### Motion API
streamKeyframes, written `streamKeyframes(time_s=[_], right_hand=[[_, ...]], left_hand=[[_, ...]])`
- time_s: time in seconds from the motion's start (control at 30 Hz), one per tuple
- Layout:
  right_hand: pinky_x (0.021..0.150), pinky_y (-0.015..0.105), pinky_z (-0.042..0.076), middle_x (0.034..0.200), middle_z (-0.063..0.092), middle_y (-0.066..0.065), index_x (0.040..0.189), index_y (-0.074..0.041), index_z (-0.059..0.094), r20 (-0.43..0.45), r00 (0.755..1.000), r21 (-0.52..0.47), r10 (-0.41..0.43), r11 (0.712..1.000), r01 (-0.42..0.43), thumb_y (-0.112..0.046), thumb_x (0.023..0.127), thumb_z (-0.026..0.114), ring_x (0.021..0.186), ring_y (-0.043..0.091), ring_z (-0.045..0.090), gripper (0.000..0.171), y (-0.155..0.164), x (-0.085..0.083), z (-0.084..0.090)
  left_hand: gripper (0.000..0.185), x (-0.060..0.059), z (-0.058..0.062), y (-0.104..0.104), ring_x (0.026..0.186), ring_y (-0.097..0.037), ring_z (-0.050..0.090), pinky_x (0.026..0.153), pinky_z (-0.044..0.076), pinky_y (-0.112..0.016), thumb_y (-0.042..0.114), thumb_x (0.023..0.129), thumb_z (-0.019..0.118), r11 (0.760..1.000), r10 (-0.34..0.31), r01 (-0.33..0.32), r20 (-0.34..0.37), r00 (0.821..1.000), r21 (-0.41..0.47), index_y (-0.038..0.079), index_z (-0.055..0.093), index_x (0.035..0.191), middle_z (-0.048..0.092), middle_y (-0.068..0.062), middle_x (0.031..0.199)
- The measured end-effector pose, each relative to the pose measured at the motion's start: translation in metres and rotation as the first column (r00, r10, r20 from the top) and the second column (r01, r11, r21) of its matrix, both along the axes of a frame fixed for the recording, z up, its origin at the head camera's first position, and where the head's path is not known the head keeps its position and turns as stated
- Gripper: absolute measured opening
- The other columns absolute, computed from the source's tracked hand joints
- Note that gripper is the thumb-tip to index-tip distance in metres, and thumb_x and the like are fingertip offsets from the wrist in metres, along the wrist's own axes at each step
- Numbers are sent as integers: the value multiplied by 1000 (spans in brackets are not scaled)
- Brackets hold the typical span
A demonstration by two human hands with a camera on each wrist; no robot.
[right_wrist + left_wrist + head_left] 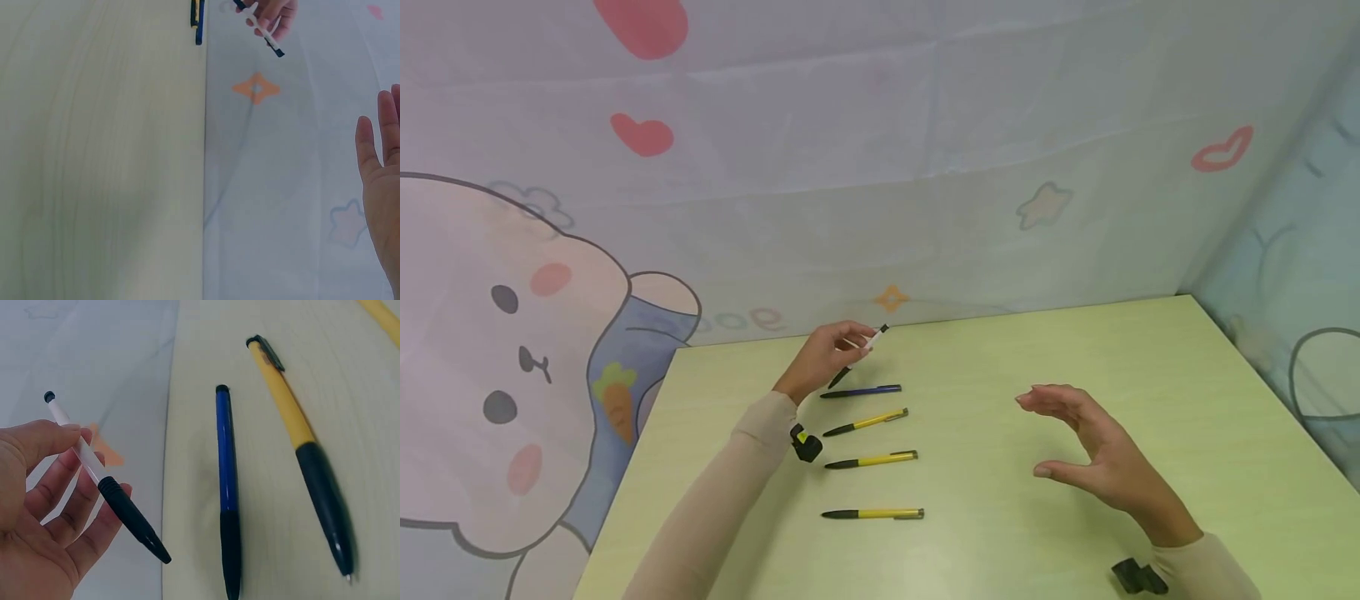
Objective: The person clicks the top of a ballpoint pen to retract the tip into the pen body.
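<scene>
My left hand (833,354) pinches a white pen (91,461) with a black grip between thumb and fingers, tilted, near the table's back edge. Just in front of that hand lies a blue pen (868,391) with a dark grip. Nearer to me, three yellow pens with dark grips lie in a column: the far one (868,422), the middle one (872,460) and the near one (874,514). Over the right part of the table, my right hand (1093,454) is held with thumb and fingers apart, and nothing lies between them.
The pale yellow-green table (985,417) meets a printed cloth (820,200) along its back edge. Another cloth (1307,250) hangs at the right side. Black wrist devices show on the left wrist (807,444) and the right wrist (1138,577).
</scene>
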State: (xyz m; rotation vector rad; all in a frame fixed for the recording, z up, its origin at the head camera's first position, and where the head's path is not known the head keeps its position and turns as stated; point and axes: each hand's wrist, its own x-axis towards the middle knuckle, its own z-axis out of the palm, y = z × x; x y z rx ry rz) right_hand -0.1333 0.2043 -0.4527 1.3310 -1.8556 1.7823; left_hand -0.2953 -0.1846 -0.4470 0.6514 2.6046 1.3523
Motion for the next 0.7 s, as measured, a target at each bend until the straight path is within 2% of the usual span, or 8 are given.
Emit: streamKeyframes(time_s=[0.2,0.47,0.7], right_hand=[[114,31,40,137,53,27,138,27,30,-1,1000,-8,9,1000,-9,27,67,77,131,30,52,85,2,-4,-7],[115,31,40,136,52,30,137,27,32,1,1000,-12,16,1000,-16,26,67,77,131,32,52,83,4,-7,-11],[115,31,39,134,50,34,135,27,33,-2,1000,-17,22,1000,-22,27,67,76,132,31,51,80,2,-5,-7]], left_hand=[[27,-6,-7,-2,102,-22,64,82,58,-39,15,101,65,998,-18,17,-5,1000,-64,9,68,127,70,-3,114],[25,-16,-18,-3,104,-21,62,89,56,-39,13,101,64,990,-52,53,10,999,-132,11,69,125,69,-3,114],[21,-21,-27,-5,103,-21,63,89,56,-38,13,102,63,977,-45,50,29,999,-207,11,70,121,69,-3,115]])
